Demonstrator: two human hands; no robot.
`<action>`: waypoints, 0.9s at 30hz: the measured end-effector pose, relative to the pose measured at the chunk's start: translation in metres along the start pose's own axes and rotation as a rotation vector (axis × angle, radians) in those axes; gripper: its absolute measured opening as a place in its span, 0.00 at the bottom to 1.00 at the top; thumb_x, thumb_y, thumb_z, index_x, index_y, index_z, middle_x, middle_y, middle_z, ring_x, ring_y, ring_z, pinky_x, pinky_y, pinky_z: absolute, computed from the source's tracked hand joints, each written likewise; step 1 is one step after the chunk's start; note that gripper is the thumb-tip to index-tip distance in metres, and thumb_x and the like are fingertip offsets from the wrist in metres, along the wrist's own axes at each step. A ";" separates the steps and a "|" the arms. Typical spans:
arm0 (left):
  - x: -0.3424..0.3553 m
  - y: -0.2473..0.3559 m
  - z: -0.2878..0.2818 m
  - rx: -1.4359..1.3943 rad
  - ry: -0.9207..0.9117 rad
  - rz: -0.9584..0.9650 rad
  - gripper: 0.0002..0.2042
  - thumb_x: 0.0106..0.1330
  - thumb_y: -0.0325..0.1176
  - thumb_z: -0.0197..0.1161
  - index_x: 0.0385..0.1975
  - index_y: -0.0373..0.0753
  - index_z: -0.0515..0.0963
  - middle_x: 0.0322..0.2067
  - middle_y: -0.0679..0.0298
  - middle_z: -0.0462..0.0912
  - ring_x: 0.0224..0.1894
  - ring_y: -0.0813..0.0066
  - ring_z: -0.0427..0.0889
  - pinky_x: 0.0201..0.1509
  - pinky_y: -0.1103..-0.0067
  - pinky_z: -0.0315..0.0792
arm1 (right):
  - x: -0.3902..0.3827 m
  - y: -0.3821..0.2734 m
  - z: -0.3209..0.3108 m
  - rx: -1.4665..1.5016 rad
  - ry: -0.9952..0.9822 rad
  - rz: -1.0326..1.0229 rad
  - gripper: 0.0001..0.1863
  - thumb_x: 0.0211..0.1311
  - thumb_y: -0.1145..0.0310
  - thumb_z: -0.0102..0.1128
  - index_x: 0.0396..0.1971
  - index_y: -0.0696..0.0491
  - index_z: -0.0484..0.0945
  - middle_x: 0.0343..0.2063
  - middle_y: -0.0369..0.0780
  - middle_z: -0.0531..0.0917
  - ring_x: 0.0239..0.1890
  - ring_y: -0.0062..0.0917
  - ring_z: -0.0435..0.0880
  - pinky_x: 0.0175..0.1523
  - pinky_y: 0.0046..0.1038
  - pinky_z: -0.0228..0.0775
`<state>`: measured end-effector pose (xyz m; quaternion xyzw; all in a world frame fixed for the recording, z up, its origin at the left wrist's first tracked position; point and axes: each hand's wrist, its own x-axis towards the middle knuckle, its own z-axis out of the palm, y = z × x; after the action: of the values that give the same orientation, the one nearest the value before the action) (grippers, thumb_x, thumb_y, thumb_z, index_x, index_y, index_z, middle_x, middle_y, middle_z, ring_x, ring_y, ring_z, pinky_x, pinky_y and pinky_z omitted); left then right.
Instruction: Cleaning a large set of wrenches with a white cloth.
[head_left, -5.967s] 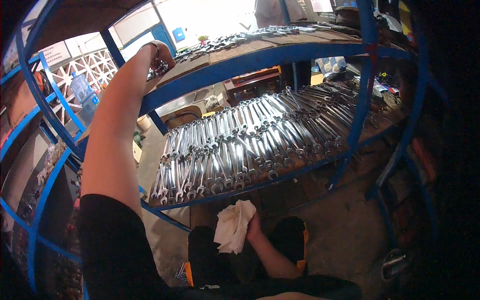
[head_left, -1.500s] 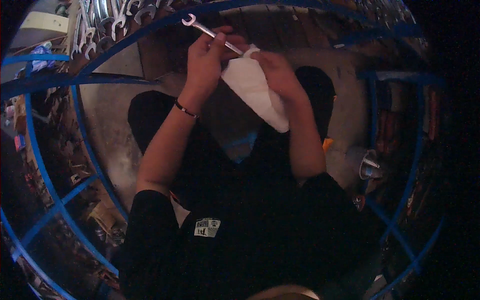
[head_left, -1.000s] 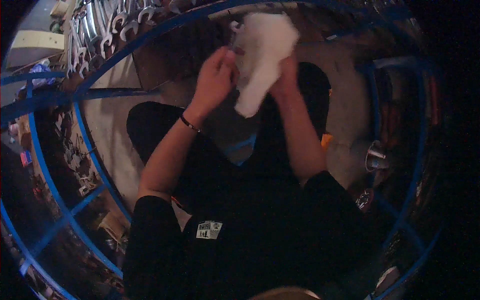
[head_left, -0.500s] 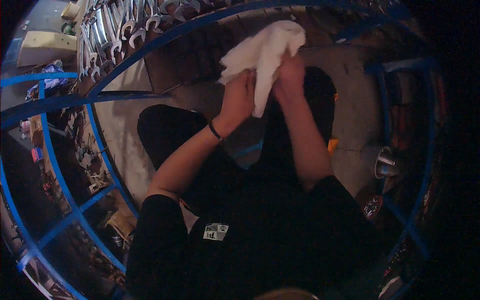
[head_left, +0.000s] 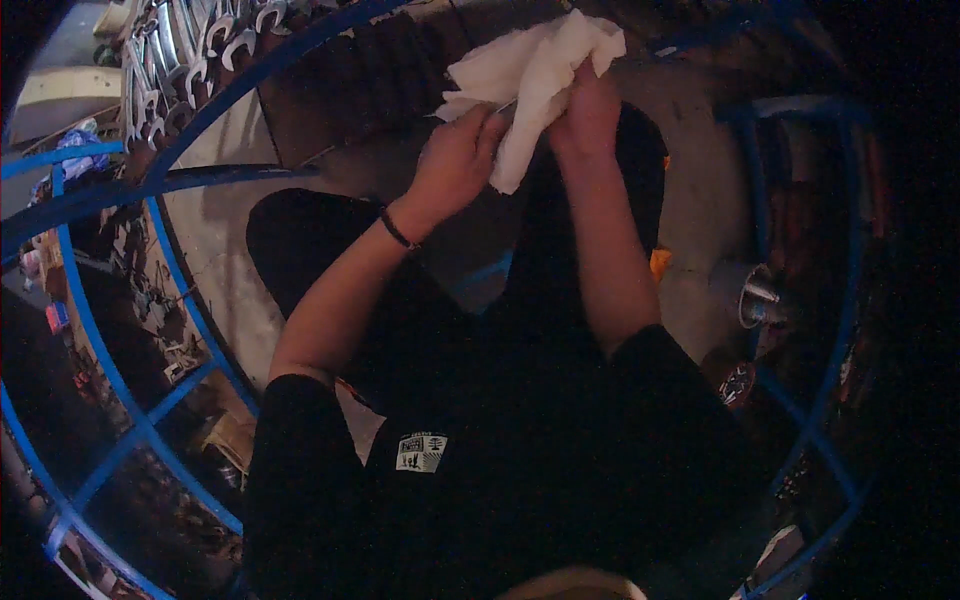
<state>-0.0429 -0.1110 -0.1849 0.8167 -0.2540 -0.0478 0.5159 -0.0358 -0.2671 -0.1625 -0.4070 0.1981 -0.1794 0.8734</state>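
Both hands meet at a crumpled white cloth (head_left: 530,75) above my knees. My left hand (head_left: 455,160) is closed on a slim silver wrench (head_left: 505,107), which is mostly hidden under the cloth. My right hand (head_left: 585,120) grips the cloth from the right, its fingers partly covered by the folds. A dark bracelet circles my left wrist.
Rows of silver wrenches (head_left: 190,55) lie on a shelf at the upper left, behind a blue rail (head_left: 240,85). More blue racks (head_left: 110,360) with clutter stand on both sides. A metal container (head_left: 755,300) sits by my right knee, with bare floor (head_left: 690,220) around it.
My left arm has come down from the upper shelf. The wrench, exposed earlier, is now covered by the cloth. Over the last half second both hands moved slightly up.
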 end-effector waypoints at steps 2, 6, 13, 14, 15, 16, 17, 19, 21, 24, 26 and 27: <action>0.002 0.000 0.000 0.120 -0.075 -0.095 0.16 0.71 0.41 0.47 0.37 0.31 0.72 0.38 0.43 0.78 0.37 0.43 0.78 0.36 0.63 0.70 | -0.001 0.001 -0.005 -0.002 -0.060 -0.020 0.19 0.68 0.65 0.48 0.55 0.57 0.65 0.47 0.41 0.76 0.48 0.31 0.77 0.53 0.33 0.71; 0.001 -0.017 -0.007 -0.269 -0.044 0.029 0.16 0.71 0.43 0.47 0.28 0.36 0.72 0.23 0.59 0.75 0.20 0.67 0.72 0.23 0.74 0.62 | -0.008 0.014 0.003 -0.104 -0.114 -0.076 0.18 0.67 0.69 0.48 0.55 0.57 0.66 0.47 0.41 0.75 0.49 0.30 0.76 0.54 0.33 0.69; -0.002 0.010 -0.026 -0.852 -0.272 -0.627 0.19 0.71 0.45 0.47 0.20 0.42 0.67 0.12 0.70 0.62 0.14 0.85 0.56 0.19 0.84 0.51 | -0.008 0.010 0.003 -0.081 0.022 -0.009 0.17 0.67 0.68 0.47 0.54 0.57 0.66 0.46 0.41 0.76 0.48 0.31 0.77 0.53 0.33 0.70; -0.003 0.009 -0.027 -0.777 -0.292 -0.593 0.19 0.71 0.45 0.47 0.20 0.42 0.67 0.11 0.71 0.62 0.13 0.85 0.56 0.19 0.83 0.51 | -0.007 0.001 0.003 -0.101 0.051 -0.015 0.18 0.67 0.68 0.47 0.54 0.57 0.66 0.46 0.41 0.76 0.48 0.31 0.77 0.53 0.33 0.70; -0.003 0.007 -0.028 -0.773 -0.293 -0.588 0.19 0.71 0.45 0.47 0.20 0.42 0.67 0.11 0.71 0.62 0.13 0.85 0.56 0.19 0.83 0.51 | -0.009 -0.004 -0.001 -0.097 0.049 -0.020 0.18 0.67 0.68 0.47 0.54 0.57 0.66 0.46 0.41 0.76 0.48 0.31 0.77 0.53 0.33 0.70; -0.005 0.004 -0.026 -0.775 -0.335 -0.537 0.18 0.71 0.44 0.47 0.22 0.40 0.69 0.13 0.70 0.66 0.14 0.85 0.59 0.19 0.83 0.54 | -0.014 -0.012 -0.007 0.073 -0.162 -0.080 0.17 0.67 0.68 0.48 0.53 0.58 0.67 0.46 0.41 0.76 0.48 0.31 0.77 0.52 0.33 0.70; -0.007 0.000 -0.024 -0.777 -0.376 -0.485 0.17 0.72 0.43 0.46 0.24 0.39 0.71 0.15 0.69 0.69 0.15 0.84 0.62 0.20 0.82 0.57 | -0.017 -0.017 -0.009 0.244 -0.374 -0.138 0.17 0.67 0.68 0.48 0.53 0.58 0.67 0.45 0.41 0.76 0.48 0.30 0.77 0.52 0.32 0.70; -0.006 -0.014 -0.003 -0.529 -0.300 -0.251 0.16 0.72 0.41 0.45 0.27 0.37 0.74 0.17 0.69 0.71 0.17 0.84 0.65 0.21 0.82 0.60 | -0.009 0.024 -0.020 -0.064 -0.163 -0.153 0.16 0.67 0.69 0.48 0.52 0.58 0.68 0.45 0.41 0.77 0.47 0.29 0.77 0.51 0.31 0.70; -0.004 -0.014 0.001 -0.276 -0.207 -0.031 0.16 0.72 0.39 0.44 0.30 0.36 0.76 0.19 0.69 0.74 0.19 0.84 0.68 0.22 0.82 0.63 | -0.017 0.050 -0.002 -0.279 0.057 -0.094 0.15 0.66 0.70 0.50 0.51 0.57 0.70 0.43 0.39 0.77 0.46 0.26 0.77 0.50 0.28 0.69; -0.008 0.001 -0.013 -0.451 -0.270 -0.419 0.16 0.72 0.39 0.44 0.33 0.35 0.77 0.22 0.70 0.76 0.24 0.84 0.71 0.27 0.83 0.65 | -0.005 0.027 -0.002 -0.357 0.047 -0.102 0.15 0.67 0.69 0.49 0.51 0.57 0.70 0.43 0.40 0.77 0.45 0.27 0.77 0.50 0.29 0.70; -0.001 0.009 -0.019 -0.360 -0.355 -0.409 0.16 0.72 0.38 0.44 0.33 0.34 0.77 0.21 0.69 0.76 0.24 0.84 0.71 0.27 0.83 0.65 | 0.001 -0.001 -0.005 0.107 0.100 -0.025 0.15 0.67 0.68 0.48 0.51 0.56 0.69 0.43 0.40 0.77 0.44 0.28 0.78 0.50 0.30 0.70; -0.001 0.012 -0.022 -0.271 -0.438 -0.404 0.16 0.71 0.38 0.45 0.32 0.34 0.77 0.21 0.69 0.75 0.24 0.83 0.71 0.28 0.82 0.66 | 0.000 0.003 -0.005 0.110 0.101 -0.023 0.15 0.67 0.68 0.48 0.51 0.56 0.69 0.43 0.40 0.77 0.44 0.28 0.78 0.50 0.30 0.70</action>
<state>-0.0409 -0.0970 -0.1647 0.7447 -0.1830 -0.3574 0.5331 -0.0380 -0.2683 -0.1674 -0.3511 0.2270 -0.2202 0.8813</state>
